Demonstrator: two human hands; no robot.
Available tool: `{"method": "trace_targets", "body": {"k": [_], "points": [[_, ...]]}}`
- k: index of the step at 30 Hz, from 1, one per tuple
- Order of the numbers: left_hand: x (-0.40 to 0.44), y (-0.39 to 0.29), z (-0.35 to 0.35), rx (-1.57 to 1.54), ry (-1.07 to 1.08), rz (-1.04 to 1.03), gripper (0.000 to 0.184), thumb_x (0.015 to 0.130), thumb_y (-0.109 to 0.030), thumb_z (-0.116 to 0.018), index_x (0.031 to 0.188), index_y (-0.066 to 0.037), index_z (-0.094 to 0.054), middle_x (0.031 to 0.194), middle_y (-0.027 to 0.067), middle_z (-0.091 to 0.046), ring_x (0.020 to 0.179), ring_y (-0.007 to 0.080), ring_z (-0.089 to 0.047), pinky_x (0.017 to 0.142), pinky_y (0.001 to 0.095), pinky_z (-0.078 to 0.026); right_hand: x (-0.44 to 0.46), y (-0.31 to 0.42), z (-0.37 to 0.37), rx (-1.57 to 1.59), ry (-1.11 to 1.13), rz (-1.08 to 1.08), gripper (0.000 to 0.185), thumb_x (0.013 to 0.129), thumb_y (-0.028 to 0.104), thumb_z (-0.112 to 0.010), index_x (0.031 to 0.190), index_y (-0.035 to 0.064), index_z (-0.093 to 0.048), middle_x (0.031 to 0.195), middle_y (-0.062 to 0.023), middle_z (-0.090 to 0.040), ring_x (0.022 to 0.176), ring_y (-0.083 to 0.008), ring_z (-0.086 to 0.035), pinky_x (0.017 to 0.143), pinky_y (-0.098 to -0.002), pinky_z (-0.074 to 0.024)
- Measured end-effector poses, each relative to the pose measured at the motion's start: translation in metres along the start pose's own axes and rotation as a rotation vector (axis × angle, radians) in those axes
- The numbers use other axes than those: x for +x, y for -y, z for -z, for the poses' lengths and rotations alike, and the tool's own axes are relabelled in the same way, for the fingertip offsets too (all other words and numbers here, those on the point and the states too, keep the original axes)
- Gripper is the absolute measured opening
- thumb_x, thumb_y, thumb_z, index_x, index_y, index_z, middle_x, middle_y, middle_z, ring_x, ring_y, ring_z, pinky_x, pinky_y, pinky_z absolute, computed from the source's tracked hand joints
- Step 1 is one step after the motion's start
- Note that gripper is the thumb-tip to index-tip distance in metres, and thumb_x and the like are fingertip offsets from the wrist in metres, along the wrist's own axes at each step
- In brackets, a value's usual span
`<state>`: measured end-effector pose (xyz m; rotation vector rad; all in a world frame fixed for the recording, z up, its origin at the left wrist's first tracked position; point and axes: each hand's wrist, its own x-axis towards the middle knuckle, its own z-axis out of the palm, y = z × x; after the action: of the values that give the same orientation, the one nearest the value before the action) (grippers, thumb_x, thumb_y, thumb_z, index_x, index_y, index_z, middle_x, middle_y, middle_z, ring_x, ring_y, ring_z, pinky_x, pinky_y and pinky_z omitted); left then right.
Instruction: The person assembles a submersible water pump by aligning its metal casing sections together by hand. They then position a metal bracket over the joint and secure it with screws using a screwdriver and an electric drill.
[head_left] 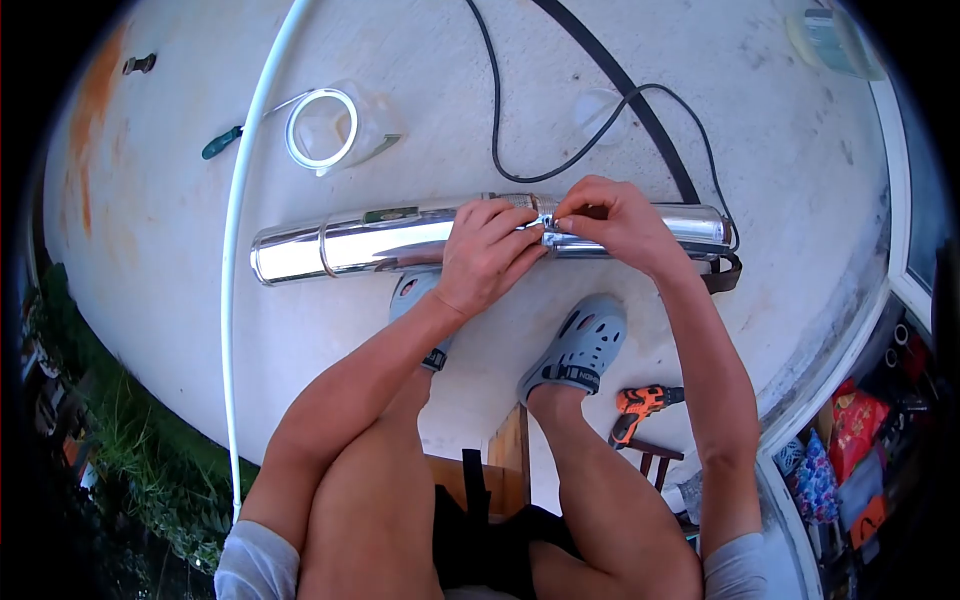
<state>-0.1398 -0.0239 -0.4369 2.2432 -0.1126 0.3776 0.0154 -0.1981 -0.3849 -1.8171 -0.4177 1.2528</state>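
Note:
A long, shiny steel cylinder that looks like a submersible pump (380,240) lies crosswise on the pale floor in front of my feet. Around its middle is a finely perforated strainer section (518,201). My left hand (487,248) lies over the pump just left of this section, its fingers curled and pressed on the metal. From the other side, my right hand (615,222) pinches at the same joint, thumb and forefinger together. Whatever is between those fingertips is too small and covered to make out. A black cable (560,172) runs to the pump's right end.
Beyond the pump are a clear container with a white ring rim (322,128), a green-handled screwdriver (222,142) and a bolt (140,64). A white hose (237,240) runs along the left. An orange cordless drill (640,408) lies by my right leg.

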Motion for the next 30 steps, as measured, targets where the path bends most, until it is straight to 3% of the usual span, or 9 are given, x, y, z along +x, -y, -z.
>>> {"method": "trace_targets", "body": {"k": [6, 9, 18, 20, 30], "points": [[0.000, -0.002, 0.001, -0.017, -0.001, 0.005, 0.030, 0.073, -0.010, -0.085, 0.099, -0.007, -0.072, 0.114, 0.0058, -0.070, 0.104, 0.0280, -0.063, 0.090, 0.0436, -0.047, 0.010, 0.001, -0.006, -0.181, -0.013, 0.020, 0.008, 0.086, 0.003, -0.075, 0.094, 0.0004, -0.076, 0.093, -0.0036, -0.064, 0.082, -0.0136, -0.061, 0.074, -0.0298, -0.0476], [0.002, -0.002, 0.003, -0.007, -0.004, 0.003, 0.029, 0.073, -0.010, -0.085, 0.098, -0.007, -0.071, 0.114, 0.0058, -0.070, 0.104, 0.0280, -0.063, 0.090, 0.0437, -0.047, 0.013, -0.002, -0.008, -0.219, 0.002, 0.057, 0.014, 0.081, 0.002, -0.078, 0.095, 0.0016, -0.078, 0.091, -0.0071, -0.066, 0.084, -0.0183, -0.066, 0.077, -0.0313, -0.0519], [0.003, -0.002, 0.002, 0.004, 0.004, 0.008, 0.027, 0.074, -0.010, -0.084, 0.097, -0.007, -0.071, 0.114, 0.0052, -0.070, 0.105, 0.0276, -0.063, 0.091, 0.0437, -0.046, 0.024, 0.006, -0.007, -0.129, 0.005, -0.041, 0.009, 0.082, 0.003, -0.077, 0.089, -0.0003, -0.073, 0.087, -0.0054, -0.066, 0.081, -0.0140, -0.062, 0.074, -0.0292, -0.0492], [0.001, -0.002, 0.001, 0.007, 0.003, 0.012, 0.028, 0.074, -0.010, -0.084, 0.097, -0.007, -0.071, 0.114, 0.0050, -0.070, 0.105, 0.0274, -0.063, 0.090, 0.0436, -0.046, 0.029, 0.013, -0.003, -0.096, 0.090, -0.181, 0.008, 0.081, 0.002, -0.076, 0.088, 0.0013, -0.073, 0.082, -0.0037, -0.067, 0.077, -0.0119, -0.062, 0.072, -0.0277, -0.0490], [0.001, -0.001, 0.000, 0.007, 0.011, 0.008, 0.029, 0.074, -0.011, -0.084, 0.099, -0.008, -0.070, 0.113, 0.0043, -0.070, 0.105, 0.0267, -0.062, 0.091, 0.0432, -0.046, 0.037, 0.011, 0.003, -0.103, 0.160, -0.236, 0.007, 0.080, 0.001, -0.075, 0.085, 0.0026, -0.071, 0.079, -0.0022, -0.068, 0.073, -0.0103, -0.059, 0.070, -0.0267, -0.0475]]}}
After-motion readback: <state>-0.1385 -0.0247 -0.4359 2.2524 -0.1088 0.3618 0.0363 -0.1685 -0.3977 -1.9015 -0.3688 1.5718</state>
